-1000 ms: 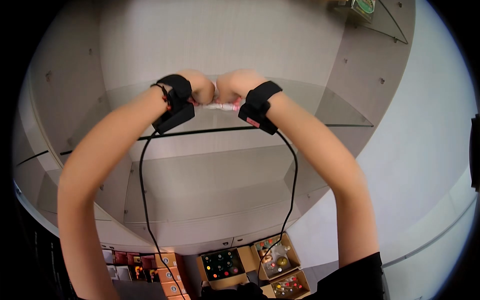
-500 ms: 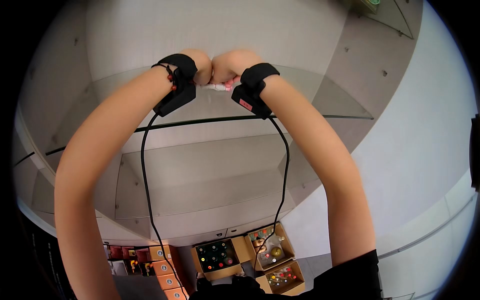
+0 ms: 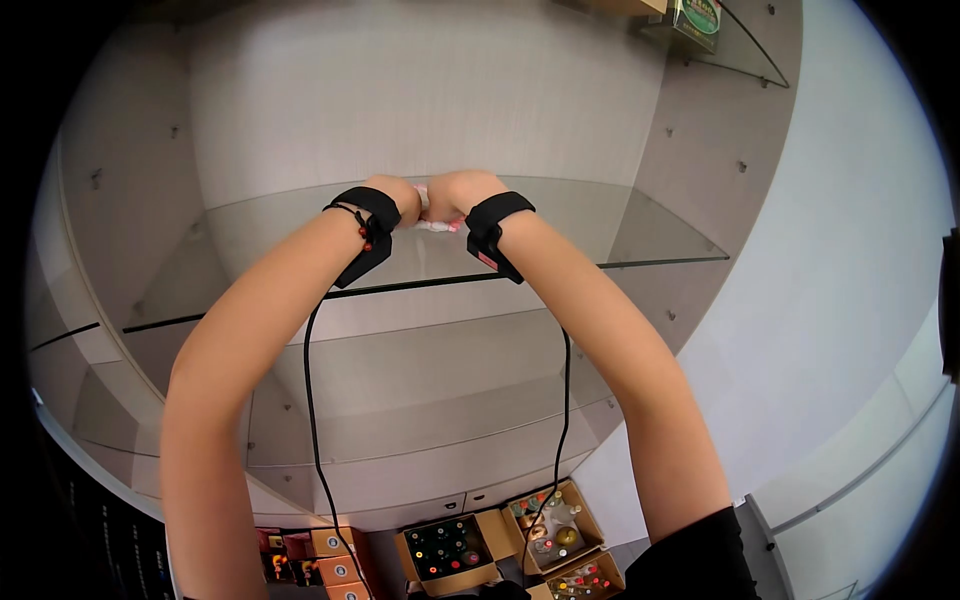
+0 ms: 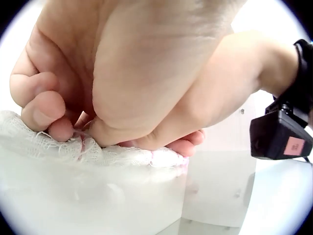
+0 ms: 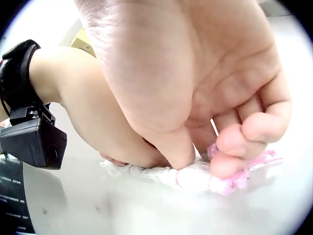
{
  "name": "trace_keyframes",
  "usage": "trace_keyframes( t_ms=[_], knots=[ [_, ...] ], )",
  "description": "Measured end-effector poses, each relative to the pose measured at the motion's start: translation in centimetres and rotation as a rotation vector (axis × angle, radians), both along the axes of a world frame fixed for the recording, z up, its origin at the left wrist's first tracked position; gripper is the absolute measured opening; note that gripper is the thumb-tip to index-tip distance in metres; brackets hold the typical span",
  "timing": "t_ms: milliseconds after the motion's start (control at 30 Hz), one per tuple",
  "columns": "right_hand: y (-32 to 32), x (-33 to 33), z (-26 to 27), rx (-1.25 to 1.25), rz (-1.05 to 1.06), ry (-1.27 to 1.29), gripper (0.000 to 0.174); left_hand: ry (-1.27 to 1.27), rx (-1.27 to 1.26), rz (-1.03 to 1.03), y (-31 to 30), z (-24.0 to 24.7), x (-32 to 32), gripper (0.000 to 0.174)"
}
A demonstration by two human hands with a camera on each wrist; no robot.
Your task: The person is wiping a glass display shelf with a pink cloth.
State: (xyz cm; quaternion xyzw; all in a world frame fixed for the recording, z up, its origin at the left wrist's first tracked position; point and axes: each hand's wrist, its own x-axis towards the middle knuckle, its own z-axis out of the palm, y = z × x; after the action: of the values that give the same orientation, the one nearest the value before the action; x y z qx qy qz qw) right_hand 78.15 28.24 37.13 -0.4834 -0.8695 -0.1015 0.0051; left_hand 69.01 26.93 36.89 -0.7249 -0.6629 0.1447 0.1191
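A crumpled white gauze cloth (image 3: 437,227) with pink edging lies on the glass shelf (image 3: 570,225) of a cabinet. Side by side, my left hand (image 3: 398,195) and right hand (image 3: 460,195) both hold it down there. In the left wrist view, curled fingertips (image 4: 46,110) and the thumb pinch the loosely woven cloth (image 4: 73,149). The right wrist view has the right hand's fingers (image 5: 230,147) bent over the pink-trimmed end, its thumb on the white part (image 5: 193,176). From the head view, the wrists hide most of the cloth.
The shelf's dark front edge (image 3: 420,284) runs beneath my forearms, with a lower glass shelf (image 3: 400,400) below. Cables hang from both wrist cameras. Cardboard boxes of bottles (image 3: 445,550) stand on the floor, beside orange boxes (image 3: 340,570). A green box (image 3: 697,25) sits upper right.
The head view rose and dipped, so the shelf and hands now sit lower in it. Both hands remain together on the cloth, near the same part of the shelf.
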Motion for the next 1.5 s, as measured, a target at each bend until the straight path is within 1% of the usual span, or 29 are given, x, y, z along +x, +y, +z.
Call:
trace_keyframes(
  t_ms=[100,167,200,267,300,367,400,467,500,533,600,667,733,767,800,833,867,933,1000,1067,1133,1167,1233,1267,1367,1400,1433,1467,1500],
  knots=[
    [-0.6,0.0,0.0,0.034,-0.02,0.018,0.032,-0.06,0.051,-0.016,-0.2,-0.2,-0.2,0.022],
    [-1.0,0.0,0.1,0.013,-0.034,0.063,0.018,-0.07,0.045,-0.065,-0.2,-0.4,-0.6,0.022],
    [-1.0,0.1,0.1,0.013,-0.035,0.063,0.018,-0.07,0.045,-0.065,-0.5,-0.3,-0.6,0.022],
    [-0.7,0.8,0.2,-0.092,0.002,-0.006,0.02,0.0,-0.055,-0.088,-0.9,0.0,-0.6,0.021],
    [-1.5,0.9,0.5,-0.146,-0.042,0.041,0.02,-0.001,-0.058,-0.088,-0.2,-0.3,-1.1,0.021],
    [-1.6,1.0,0.7,-0.175,-0.026,0.014,0.02,-0.047,-0.053,-0.142,1.5,-1.4,-2.1,0.019],
    [-1.2,1.0,0.7,-0.197,-0.011,-0.011,0.021,-0.052,-0.062,-0.144,1.1,-1.3,-1.9,0.019],
    [-0.1,0.6,0.3,-0.197,-0.012,-0.007,0.02,-0.158,-0.093,0.021,-0.5,0.1,-0.9,0.012],
    [0.1,0.5,0.4,-0.178,0.003,-0.006,0.018,-0.066,-0.104,-0.021,-0.6,0.2,-0.8,0.017],
    [0.2,0.5,0.4,-0.158,0.018,-0.006,0.015,-0.066,-0.112,-0.025,-0.7,0.4,-0.5,0.017],
    [0.2,0.2,0.4,-0.171,-0.03,0.051,0.008,-0.034,-0.099,-0.019,-0.8,0.6,0.2,0.016],
    [-0.2,0.9,0.1,0.048,0.114,0.021,0.01,-0.088,-0.1,-0.014,-0.4,0.4,0.5,0.016],
    [-0.7,1.0,0.0,0.091,0.102,0.015,0.012,-0.073,-0.044,0.056,-0.5,0.6,0.9,0.016],
    [-1.0,0.9,0.2,0.141,0.092,0.009,0.013,-0.071,-0.039,0.053,-0.5,0.6,0.9,0.016],
    [-0.8,0.8,0.3,0.15,0.089,0.011,0.013,-0.048,-0.009,-0.003,-0.4,0.5,0.9,0.017],
    [-0.7,0.5,0.4,0.077,0.06,0.001,0.014,-0.024,0.023,-0.059,-0.3,0.4,0.8,0.017],
    [-0.7,0.4,0.7,0.006,0.032,-0.008,0.015,-0.02,0.037,-0.062,-0.1,0.3,0.7,0.017],
    [-0.6,0.3,0.5,0.014,0.016,0.054,0.017,-0.016,0.033,-0.005,0.3,0.1,0.7,0.018],
    [0.4,0.2,0.0,0.066,0.024,0.009,0.015,-0.021,0.06,0.0,0.2,0.0,0.7,0.019],
    [-0.2,0.4,0.2,0.091,0.042,0.029,0.015,-0.073,0.084,-0.044,0.5,-0.3,0.5,0.02],
    [-1.0,0.5,0.6,0.005,-0.036,0.056,0.017,-0.055,0.083,-0.038,0.3,-0.1,0.6,0.021],
    [-1.2,0.4,0.6,0.008,-0.035,0.059,0.016,-0.087,0.091,-0.071,0.2,-0.3,0.3,0.022],
    [-0.9,0.5,0.5,0.023,-0.029,0.029,0.017,-0.137,0.083,-0.131,-1.7,0.2,0.5,0.024],
    [-0.6,0.4,0.4,0.034,-0.02,-0.005,0.025,-0.135,0.086,-0.131,-1.5,0.1,0.3,0.024],
    [-0.9,0.8,0.6,-0.022,-0.019,-0.019,0.03,-0.131,0.068,-0.092,-1.3,-0.1,-0.2,0.022],
    [-1.2,1.0,0.7,-0.024,-0.015,-0.02,0.03,-0.121,0.029,-0.102,-1.9,0.2,0.1,0.021],
    [-1.6,1.1,0.8,-0.054,-0.011,0.019,0.02,-0.114,-0.013,-0.113,-2.3,0.3,0.1,0.021],
    [-1.9,1.2,0.9,-0.085,-0.006,0.059,0.015,-0.116,-0.018,-0.111,-2.1,0.1,-0.1,0.021],
    [-1.9,1.3,0.9,-0.092,-0.004,0.057,0.015,-0.111,-0.038,-0.117,-1.8,0.1,-0.2,0.021]
  ],
)
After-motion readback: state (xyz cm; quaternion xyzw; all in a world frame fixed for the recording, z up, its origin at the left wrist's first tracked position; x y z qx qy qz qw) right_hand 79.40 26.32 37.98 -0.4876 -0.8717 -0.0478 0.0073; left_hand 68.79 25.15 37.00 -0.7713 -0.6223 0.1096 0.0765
